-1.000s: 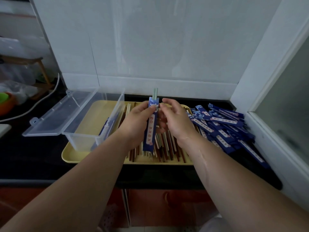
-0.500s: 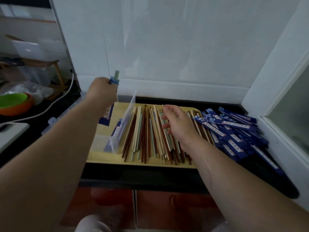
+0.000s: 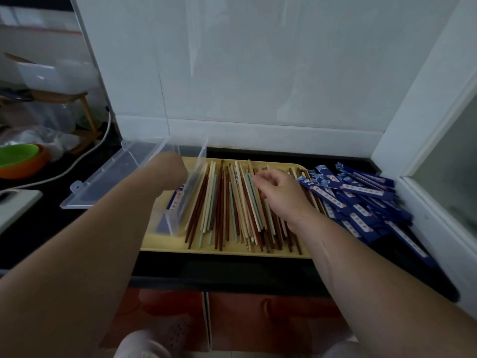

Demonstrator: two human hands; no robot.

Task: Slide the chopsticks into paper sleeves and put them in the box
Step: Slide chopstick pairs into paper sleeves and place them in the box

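left hand is down inside the clear box, grip hidden, perhaps on a sleeved pair lying there. right hand pinches loose chopsticks on the yellow tray; blue sleeves heaped beside.

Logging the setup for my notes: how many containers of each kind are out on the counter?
Clear plastic box: 1
Yellow tray: 1
Bowls: 2, a green bowl sitting in an orange bowl
Total: 4
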